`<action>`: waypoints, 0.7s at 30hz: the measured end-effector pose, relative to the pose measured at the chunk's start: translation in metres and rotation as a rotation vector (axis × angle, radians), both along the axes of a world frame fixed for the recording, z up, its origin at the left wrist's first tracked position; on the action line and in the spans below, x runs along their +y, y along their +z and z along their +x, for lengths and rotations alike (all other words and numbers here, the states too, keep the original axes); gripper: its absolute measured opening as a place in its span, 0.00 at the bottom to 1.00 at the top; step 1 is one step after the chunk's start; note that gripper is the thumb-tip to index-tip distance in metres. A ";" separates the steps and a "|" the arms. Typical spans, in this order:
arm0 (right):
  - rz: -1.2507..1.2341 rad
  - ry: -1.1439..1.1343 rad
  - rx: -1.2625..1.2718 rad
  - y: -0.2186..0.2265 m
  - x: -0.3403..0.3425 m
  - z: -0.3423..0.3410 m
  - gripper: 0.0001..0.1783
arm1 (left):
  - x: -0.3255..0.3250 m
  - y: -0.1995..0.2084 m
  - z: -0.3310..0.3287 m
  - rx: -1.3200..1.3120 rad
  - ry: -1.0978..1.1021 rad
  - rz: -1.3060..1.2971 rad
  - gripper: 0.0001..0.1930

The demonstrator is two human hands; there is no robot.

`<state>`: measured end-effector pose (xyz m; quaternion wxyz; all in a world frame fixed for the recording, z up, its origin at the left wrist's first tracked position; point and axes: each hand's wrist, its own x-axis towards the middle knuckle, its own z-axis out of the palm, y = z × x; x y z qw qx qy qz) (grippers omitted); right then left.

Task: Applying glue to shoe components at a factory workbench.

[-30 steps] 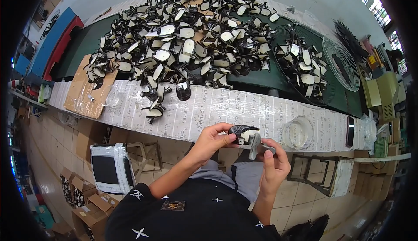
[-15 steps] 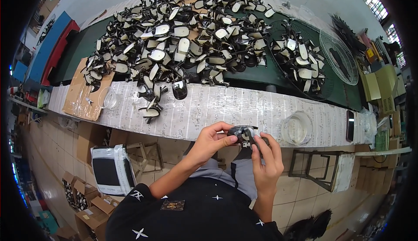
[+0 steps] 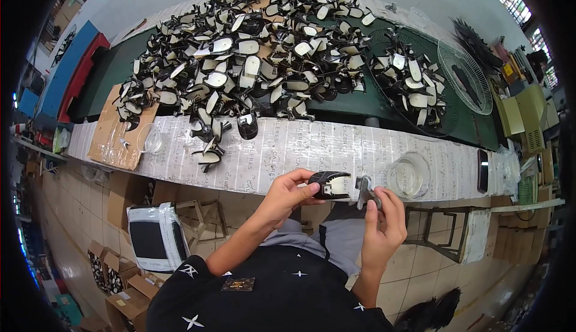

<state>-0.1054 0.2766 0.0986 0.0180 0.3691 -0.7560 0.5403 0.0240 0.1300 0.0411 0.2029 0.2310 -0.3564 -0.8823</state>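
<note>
My left hand (image 3: 285, 197) is closed on a black, curved shoe part (image 3: 333, 183) with a cream inner face, holding it by its left end above the table's front edge. Between the fingertips of my right hand (image 3: 386, 224) is a small grey metal tool (image 3: 364, 193), its exact kind unclear. It stands just right of the shoe part, apart from it by a small gap. A large heap of similar black-and-cream shoe parts (image 3: 252, 65) covers the table's far side, and a few lie nearer, including one black part (image 3: 247, 127).
A round clear tub (image 3: 409, 176) and a dark phone (image 3: 482, 171) sit right of my hands. A wire basket (image 3: 441, 129) holds more parts. Brown cardboard (image 3: 111, 143) and a small clear dish (image 3: 150, 139) lie at left. Stools (image 3: 157, 236) flank me below the table.
My right hand has drawn the grey tool to the right, away from the shoe part. The part's cream inner face now shows, still in my left hand.
</note>
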 end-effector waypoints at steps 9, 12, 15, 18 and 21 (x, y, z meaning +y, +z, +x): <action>-0.029 0.123 -0.209 0.008 0.003 0.003 0.13 | 0.001 0.000 0.000 0.005 0.022 0.013 0.11; -0.010 0.178 -0.227 0.006 -0.001 0.007 0.14 | 0.003 -0.001 -0.001 -0.003 0.037 -0.001 0.10; 0.032 0.203 -0.236 0.005 -0.006 0.010 0.14 | 0.003 -0.001 -0.003 -0.007 0.044 0.007 0.10; 0.037 0.218 -0.255 0.002 -0.010 0.012 0.14 | 0.004 -0.002 -0.004 -0.008 0.051 0.013 0.10; 0.033 0.210 -0.214 -0.002 -0.011 0.012 0.13 | 0.004 -0.002 -0.004 -0.025 0.053 0.003 0.10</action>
